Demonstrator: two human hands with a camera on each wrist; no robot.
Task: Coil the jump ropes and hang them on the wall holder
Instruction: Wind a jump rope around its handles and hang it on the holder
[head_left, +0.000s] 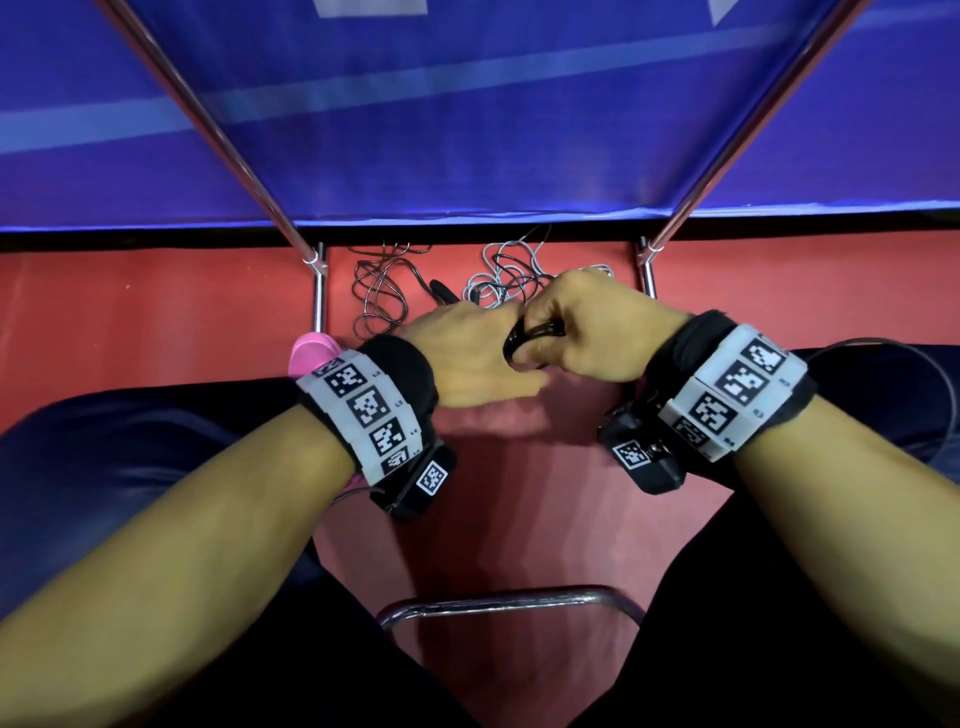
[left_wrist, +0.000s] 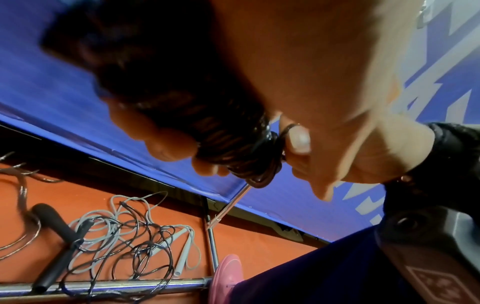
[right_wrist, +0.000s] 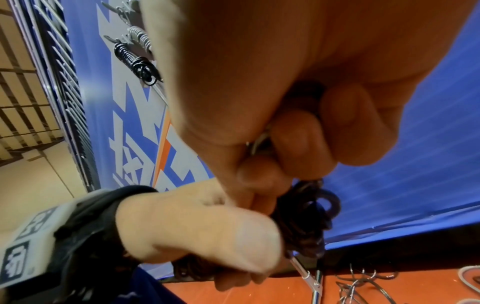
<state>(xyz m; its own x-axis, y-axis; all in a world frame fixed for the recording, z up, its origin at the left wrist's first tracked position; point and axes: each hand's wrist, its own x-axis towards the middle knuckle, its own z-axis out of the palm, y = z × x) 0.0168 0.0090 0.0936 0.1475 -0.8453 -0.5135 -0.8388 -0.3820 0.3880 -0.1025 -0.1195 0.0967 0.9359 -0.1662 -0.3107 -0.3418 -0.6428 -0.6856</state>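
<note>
- Chair rail (head_left: 509, 603): a chrome tube that curves between the thighs at the near edge. A strip of red floor (head_left: 130, 312) runs forward from it, with open room under the hands.
- Wristbands (head_left: 363, 410): white bands on both wrists that carry black-and-white square markers. The small characters beside the markers are too small to read.
- Left hand (head_left: 467, 358): its fingers are wrapped round the black coil (left_wrist: 233, 148), which is held above the floor between the knees.
- Right hand (head_left: 587, 332): its fingers are clenched, with thumb and fingers pinching a loop at the coil's end. The two hands touch.
- Coil axis: the bundle's long axis runs across the body, from the left palm to the right fingers. Most of it is hidden in the fists.
- Pink disc (head_left: 311, 353): it lies just beside the left chrome upright.
- Loose ropes: a dark rope (head_left: 376, 291) and a grey rope (head_left: 493, 275) lie tangled on the floor between the two uprights, with a black handle (left_wrist: 52, 236) and grey handles (left_wrist: 183, 253).
- Blue banner (head_left: 467, 130): its lower edge bounds the floor behind the pile, and slanted chrome tubes (head_left: 228, 150) frame it. Its white and orange graphics are not legible.
- Wall holder: a black hung coil (right_wrist: 135, 59) and a grey hung coil (right_wrist: 140, 39) hang from its hooks.
</note>
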